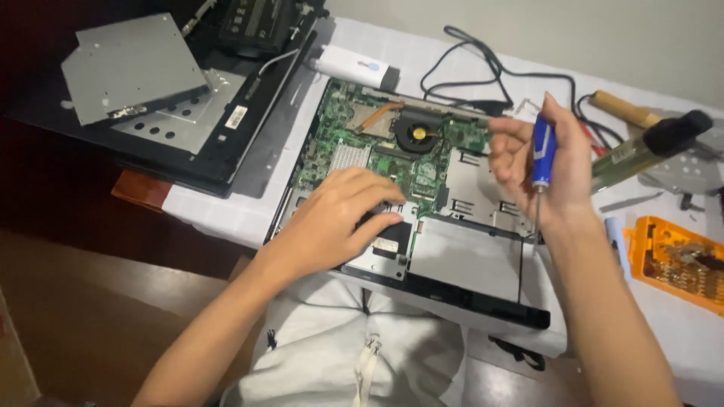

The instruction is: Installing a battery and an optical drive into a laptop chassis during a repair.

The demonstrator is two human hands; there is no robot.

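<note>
An opened laptop base (pixel 467 256) lies on the white-covered table, its green circuit board (pixel 354 143) and round fan (pixel 416 136) exposed. My left hand (pixel 332 222) rests flat on the lower left part of the base, fingers spread over a dark component. My right hand (pixel 539 162) is raised above the right side of the laptop. It grips a blue-handled screwdriver (pixel 541 151) upright, with the thin shaft pointing down.
A removed laptop panel (pixel 204 128) and a grey drive (pixel 128 68) lie at the back left. A white adapter (pixel 354 66) and black cables (pixel 483 75) sit behind the board. An orange bit case (pixel 675 260) and more tools (pixel 648 136) are at right.
</note>
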